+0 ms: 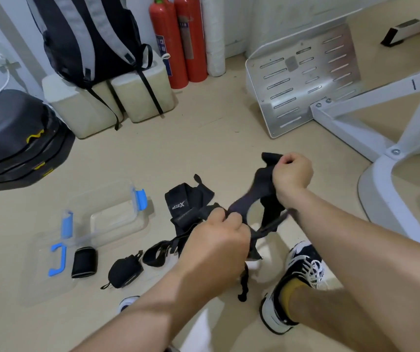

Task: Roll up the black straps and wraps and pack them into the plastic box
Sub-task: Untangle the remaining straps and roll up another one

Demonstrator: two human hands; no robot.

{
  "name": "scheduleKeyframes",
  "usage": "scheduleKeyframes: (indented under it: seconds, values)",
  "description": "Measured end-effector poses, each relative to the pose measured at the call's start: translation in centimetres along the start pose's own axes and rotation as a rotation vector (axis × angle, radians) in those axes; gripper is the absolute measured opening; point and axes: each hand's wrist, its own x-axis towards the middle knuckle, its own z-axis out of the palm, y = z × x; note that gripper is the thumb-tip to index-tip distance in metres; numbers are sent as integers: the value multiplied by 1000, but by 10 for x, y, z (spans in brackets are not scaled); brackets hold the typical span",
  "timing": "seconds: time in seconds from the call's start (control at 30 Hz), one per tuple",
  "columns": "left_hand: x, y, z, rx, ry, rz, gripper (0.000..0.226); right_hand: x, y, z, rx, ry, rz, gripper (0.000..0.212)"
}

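- Above the floor, mid-view, a black wrap (249,196) is held stretched between both hands.
- The left hand (219,235) is curled tight, and the wrap's lower end is pinched in its fingers; a thin tail is seen hanging beneath.
- The right hand (292,174) is closed in a fist round the upper end, higher and farther out.
- The plastic box (117,217) is set open on the floor to the left, with its lid (41,280) just before it.
- Two rolled wraps (84,262) are laid outside the box, at the lid's right edge.
- Loose straps (186,207) are spread between box and hands.
- Bare floor is left beyond the box; the right side is bounded by a white frame (381,138), and a shoe (303,265) is planted near.
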Motion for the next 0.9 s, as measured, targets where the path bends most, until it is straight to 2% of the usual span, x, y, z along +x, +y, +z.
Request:
scheduleKeyframes:
  seconds: [0.03, 0.1, 0.17, 0.27, 0.33, 0.4, 0.47, 0.53, 0.6, 0.67, 0.7, 0.77, 0.83, 0.9]
  values:
    - [-6, 0, -8, -30, -20, 11, 11, 15, 2, -9, 29, 41, 75, 24]
    - [-7, -10, -16, -102, -52, -70, 8, 31, 3, -16, 119, 7, 176, 26]
    - [4, -27, -10, -253, -81, -300, 15, 24, -3, -10, 189, -127, 169, 30]
    - [14, -48, 16, -658, -67, -713, 21, 7, -18, -3, 241, -339, 64, 40]
    - [11, -56, 39, -677, -175, -817, 11, 0, -34, -10, 337, -436, 23, 46]
    - [10, -62, 54, -628, -241, -835, 22, -5, -49, -20, 424, -567, 27, 51]
    - [24, -66, 42, -840, -80, -899, 29, -10, -59, -27, 540, -731, 3, 56]
    - [47, -69, 14, -1249, 83, -960, 33, -15, -65, -33, 639, -899, -43, 62]
    - [70, -76, -13, -1595, 81, -909, 45, -23, -71, -36, 643, -1040, -113, 65]
    - [84, -74, -28, -1718, 128, -834, 45, -31, -73, -35, 634, -1112, -101, 65]
    - [89, -72, -31, -1674, 184, -840, 39, -34, -72, -34, 649, -1107, -50, 61]
    - [89, -68, -29, -1507, 241, -855, 42, -36, -68, -31, 708, -1105, 108, 43]
    - [80, -58, -26, -1476, 167, -737, 55, -39, -63, -32, 812, -1174, 313, 25]
    - [64, -47, -16, -1491, 26, -639, 70, -39, -56, -29, 879, -1153, 426, 27]
